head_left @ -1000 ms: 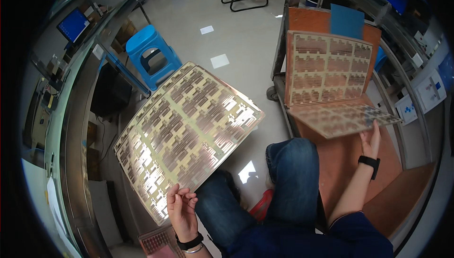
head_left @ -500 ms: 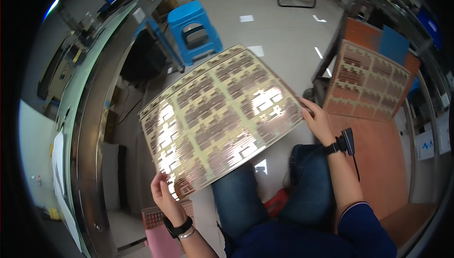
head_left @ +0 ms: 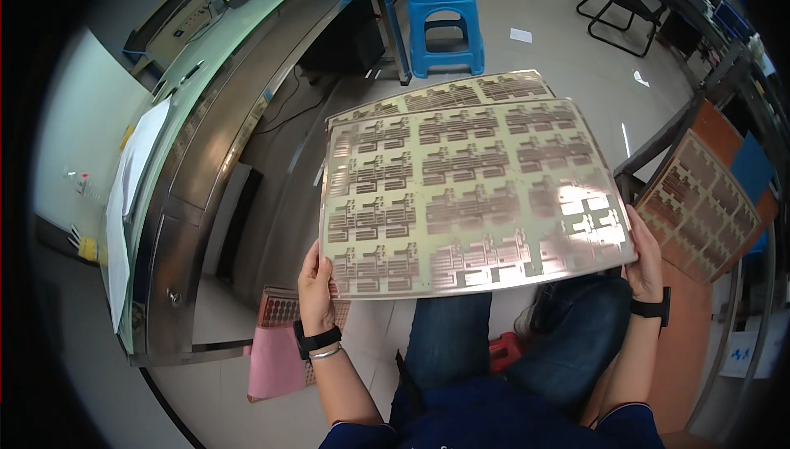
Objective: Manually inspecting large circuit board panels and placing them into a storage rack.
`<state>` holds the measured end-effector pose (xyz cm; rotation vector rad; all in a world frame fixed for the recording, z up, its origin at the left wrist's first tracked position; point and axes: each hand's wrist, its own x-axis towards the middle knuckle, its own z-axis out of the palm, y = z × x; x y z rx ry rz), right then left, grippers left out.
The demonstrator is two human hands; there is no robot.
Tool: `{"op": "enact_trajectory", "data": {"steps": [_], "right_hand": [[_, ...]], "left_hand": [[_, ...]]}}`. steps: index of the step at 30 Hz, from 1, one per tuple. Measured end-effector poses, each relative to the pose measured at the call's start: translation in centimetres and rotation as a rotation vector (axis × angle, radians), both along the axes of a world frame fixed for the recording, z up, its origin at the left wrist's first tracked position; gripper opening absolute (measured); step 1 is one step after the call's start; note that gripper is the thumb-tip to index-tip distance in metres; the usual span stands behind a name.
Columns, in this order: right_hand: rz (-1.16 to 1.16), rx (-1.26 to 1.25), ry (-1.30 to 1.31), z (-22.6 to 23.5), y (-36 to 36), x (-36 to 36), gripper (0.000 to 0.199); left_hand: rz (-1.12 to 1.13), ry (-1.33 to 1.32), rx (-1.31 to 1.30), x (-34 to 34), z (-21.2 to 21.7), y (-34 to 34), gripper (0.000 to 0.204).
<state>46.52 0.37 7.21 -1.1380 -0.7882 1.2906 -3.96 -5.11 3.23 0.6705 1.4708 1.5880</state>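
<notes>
Two large circuit board panels are held over my lap, one behind the other. The front circuit board panel is pale green-yellow with rows of coppery patterns, and light glares off its lower right. Only the upper strip of the rear circuit board panel shows above it. My left hand is closed on the lower left edge, thumb toward the front. At the right edge my right hand grips the other side, its fingers partly hidden behind. I cannot tell whether both hands hold the rear panel too.
A glass-topped bench runs along the left, with paper on it. A blue stool stands ahead. At the right, another patterned panel leans on an orange-brown board. A pink sheet lies low by the bench.
The panels have turned from a slant to nearly level and shifted right in view. The rear panel's top strip now shows separately. The view has swung left; both hands keep their grip.
</notes>
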Motion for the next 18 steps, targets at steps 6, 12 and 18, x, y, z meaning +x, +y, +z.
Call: {"op": "enact_trajectory", "data": {"steps": [6,12,18], "right_hand": [[0.199,-0.063,0.145,-1.7,-4.0,6.4,0.035],[0.129,0.168,0.248,-0.3,-5.7,4.4,0.038],[0.196,0.205,0.708,-3.5,-7.4,-1.5,0.042]], "left_hand": [[-0.202,-0.041,0.129,0.5,3.1,-2.7,0.048],[-0.458,-0.355,0.349,1.5,7.3,-1.8,0.063],[-0.500,-0.891,0.767,10.0,6.2,-0.7,0.050]]}}
